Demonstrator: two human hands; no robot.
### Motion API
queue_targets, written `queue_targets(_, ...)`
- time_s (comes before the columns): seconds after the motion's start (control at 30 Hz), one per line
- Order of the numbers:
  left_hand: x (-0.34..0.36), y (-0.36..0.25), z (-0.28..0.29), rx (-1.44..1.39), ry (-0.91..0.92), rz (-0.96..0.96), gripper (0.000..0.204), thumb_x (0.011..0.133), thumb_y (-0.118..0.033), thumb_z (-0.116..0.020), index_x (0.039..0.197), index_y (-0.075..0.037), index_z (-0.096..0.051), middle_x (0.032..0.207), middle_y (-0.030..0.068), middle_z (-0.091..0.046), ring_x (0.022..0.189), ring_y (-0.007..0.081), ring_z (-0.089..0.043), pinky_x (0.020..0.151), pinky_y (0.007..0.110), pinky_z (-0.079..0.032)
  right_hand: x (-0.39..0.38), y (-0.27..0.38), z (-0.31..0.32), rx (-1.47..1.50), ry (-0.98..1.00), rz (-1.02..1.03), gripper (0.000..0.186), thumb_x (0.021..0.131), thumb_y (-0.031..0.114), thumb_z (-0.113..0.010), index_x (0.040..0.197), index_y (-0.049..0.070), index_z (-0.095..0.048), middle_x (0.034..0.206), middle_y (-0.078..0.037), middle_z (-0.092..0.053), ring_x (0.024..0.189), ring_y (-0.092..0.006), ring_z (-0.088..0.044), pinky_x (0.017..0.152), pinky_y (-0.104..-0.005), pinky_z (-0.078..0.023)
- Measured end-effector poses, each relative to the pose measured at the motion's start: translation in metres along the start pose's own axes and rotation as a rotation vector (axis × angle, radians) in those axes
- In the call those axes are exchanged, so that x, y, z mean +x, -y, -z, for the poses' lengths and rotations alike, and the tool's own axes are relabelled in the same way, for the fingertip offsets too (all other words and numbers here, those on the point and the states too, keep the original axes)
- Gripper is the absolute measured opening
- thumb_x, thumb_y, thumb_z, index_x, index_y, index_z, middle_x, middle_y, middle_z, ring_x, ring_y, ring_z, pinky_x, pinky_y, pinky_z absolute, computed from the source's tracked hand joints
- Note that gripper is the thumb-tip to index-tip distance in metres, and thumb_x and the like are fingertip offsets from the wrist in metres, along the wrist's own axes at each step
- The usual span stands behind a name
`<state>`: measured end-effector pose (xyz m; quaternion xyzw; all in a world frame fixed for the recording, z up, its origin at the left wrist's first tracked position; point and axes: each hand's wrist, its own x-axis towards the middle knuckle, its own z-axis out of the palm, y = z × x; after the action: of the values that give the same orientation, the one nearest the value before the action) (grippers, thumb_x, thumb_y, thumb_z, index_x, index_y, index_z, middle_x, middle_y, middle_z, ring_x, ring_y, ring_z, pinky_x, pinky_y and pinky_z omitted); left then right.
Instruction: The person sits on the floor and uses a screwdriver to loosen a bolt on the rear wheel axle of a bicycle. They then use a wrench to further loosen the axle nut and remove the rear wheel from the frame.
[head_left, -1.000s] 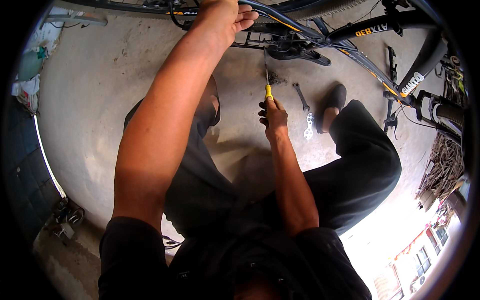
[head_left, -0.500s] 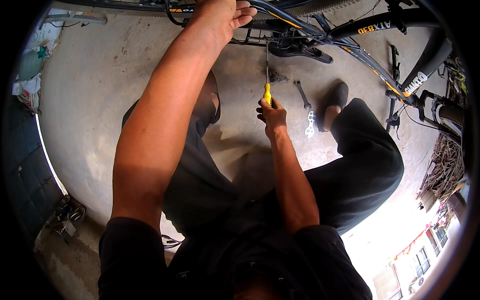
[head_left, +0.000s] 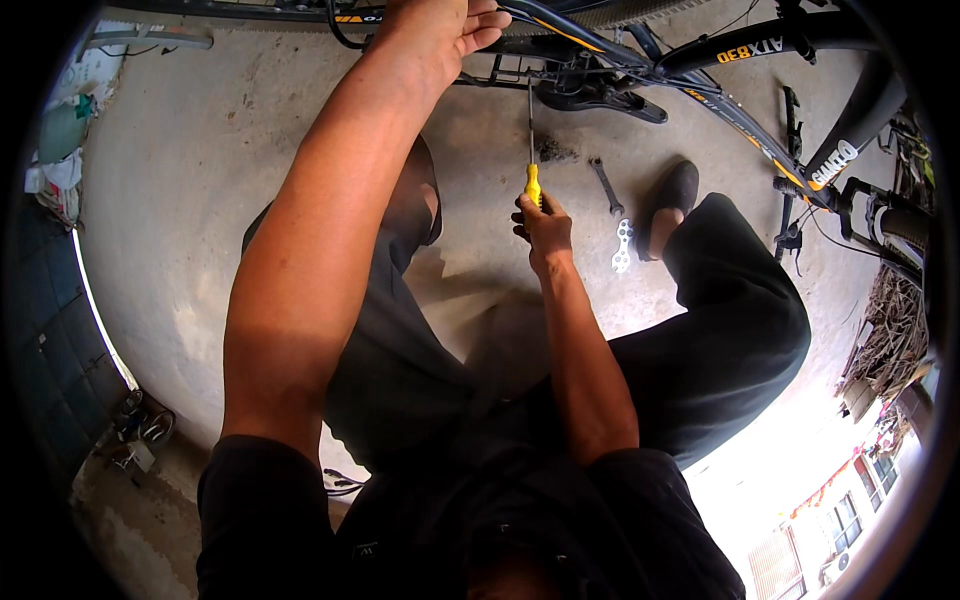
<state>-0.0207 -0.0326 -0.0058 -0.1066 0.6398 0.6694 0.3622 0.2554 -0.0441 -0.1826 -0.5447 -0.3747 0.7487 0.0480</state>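
A dark bicycle with orange markings [head_left: 735,130] lies across the top, its saddle [head_left: 600,100] low over the concrete. My left hand [head_left: 465,30] is up against the frame, partly cut off by the top edge, its visible fingers stretched out. My right hand [head_left: 543,225] grips the yellow handle of a screwdriver [head_left: 533,185], whose shaft points away from me, its tip at the black parts beside the saddle; exact contact is unclear. A dark wrench [head_left: 604,185] and a silver multi-hole spanner [head_left: 622,247] lie on the floor right of the screwdriver.
My legs and dark shoe [head_left: 675,185] frame the concrete floor [head_left: 170,250]. A pile of sticks [head_left: 880,330] is at the right, a blue-grey panel [head_left: 50,340] at the left, shoes [head_left: 140,430] at lower left and bags [head_left: 60,170] at upper left.
The screwdriver and my right hand have shifted slightly up, away from me, its tip higher among the bicycle parts. My left hand has moved slightly left.
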Motion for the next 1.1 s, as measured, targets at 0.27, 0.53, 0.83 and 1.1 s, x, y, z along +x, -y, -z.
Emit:
queue_targets(0.27,-0.0028,-0.002,-0.0009,0.009,-0.001,0.002,0.023,0.101,-0.03,-0.064,0.097,-0.007,-0.064,0.08,0.007,-0.07,0.069,0.0214,-0.071,0.059,0.034,-0.059,0.0014,-0.0021,-0.0012,-0.001,-0.005,-0.008,0.04,0.097,0.014,-0.071,0.134,0.0,-0.062,0.096,-0.004,-0.068,0.075,-0.0136,-0.066,0.063,-0.0281,-0.055)
queue_targets(0.53,-0.003,-0.0023,-0.0006,0.012,-0.004,0.006,0.023,0.101,-0.03,-0.064,0.096,-0.007,-0.064,0.079,0.0069,-0.07,0.069,0.0212,-0.071,0.06,0.033,-0.059,-0.0018,-0.0052,-0.0031,0.022,-0.005,0.009,0.041,0.097,0.014,-0.071,0.134,0.0,-0.062,0.096,-0.005,-0.068,0.075,-0.0136,-0.066,0.063,-0.0278,-0.055)
queue_targets(0.83,0.0009,-0.0012,0.0007,0.006,0.008,0.011,0.023,0.101,-0.03,-0.064,0.095,-0.008,-0.064,0.079,0.007,-0.07,0.069,0.0213,-0.071,0.06,0.034,-0.06,-0.0005,-0.0063,-0.0033,0.017,-0.013,0.017,0.041,0.097,0.014,-0.071,0.135,0.0,-0.062,0.096,-0.004,-0.068,0.075,-0.0134,-0.066,0.063,-0.0278,-0.055)
queue_targets(1.1,0.0001,-0.0009,-0.0003,-0.002,-0.011,-0.008,0.023,0.101,-0.029,-0.065,0.098,-0.006,-0.064,0.081,0.0087,-0.07,0.07,0.0234,-0.071,0.061,0.036,-0.061,-0.0011,-0.0056,-0.0036,0.004,-0.018,0.023,0.042,0.097,0.015,-0.071,0.135,0.0,-0.062,0.097,-0.005,-0.068,0.075,-0.0133,-0.066,0.063,-0.0278,-0.055)
